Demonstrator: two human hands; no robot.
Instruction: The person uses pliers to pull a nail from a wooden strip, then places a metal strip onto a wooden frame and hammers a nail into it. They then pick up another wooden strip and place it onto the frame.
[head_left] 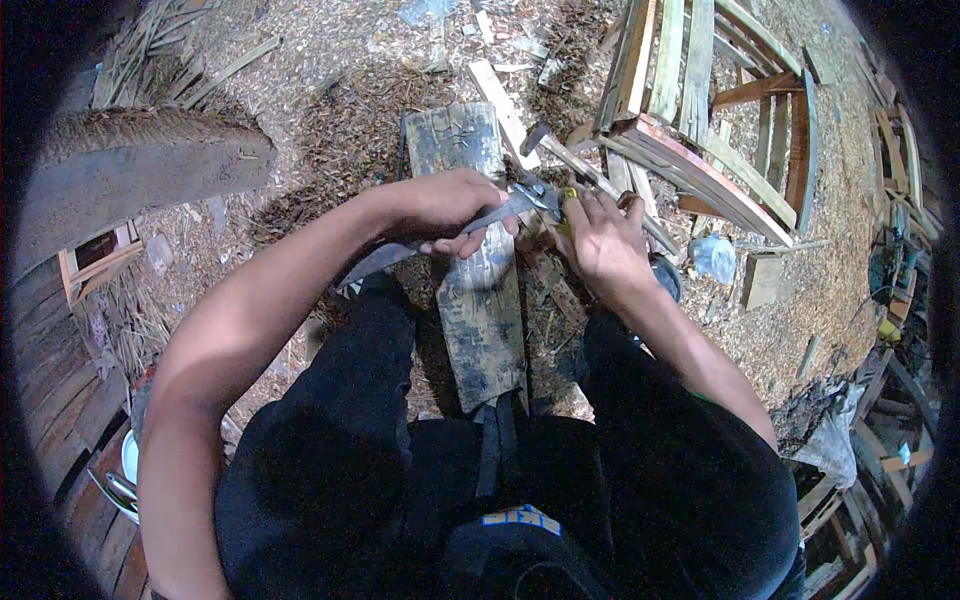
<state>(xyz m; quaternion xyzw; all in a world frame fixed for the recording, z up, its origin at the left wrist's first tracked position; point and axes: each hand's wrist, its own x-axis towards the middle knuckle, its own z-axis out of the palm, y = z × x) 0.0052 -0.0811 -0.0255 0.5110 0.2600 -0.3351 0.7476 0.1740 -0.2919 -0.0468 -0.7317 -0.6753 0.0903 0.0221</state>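
Note:
My left hand (pixel 455 212) is closed around a long flat grey strip (pixel 385 260), which slants up from near my left knee to the middle of the view. My right hand (pixel 605 235) grips pliers (pixel 541 192) with a metal head and yellow on the handles. Their head is right at the strip's upper end, between my two hands. Below the left hand lies a worn, stained wooden board (pixel 480 320), running away from me between my legs. A hammer (pixel 536 137) lies just beyond the right hand, its wooden handle passing behind the fingers.
A slatted wooden frame (pixel 655 150) stands at upper right. Beneath it lies a crumpled clear plastic bag (pixel 712 258) beside a small wood block (pixel 762 282). A thick timber beam (pixel 150 165) juts in from the left. Wood chips (pixel 330 130) cover the ground.

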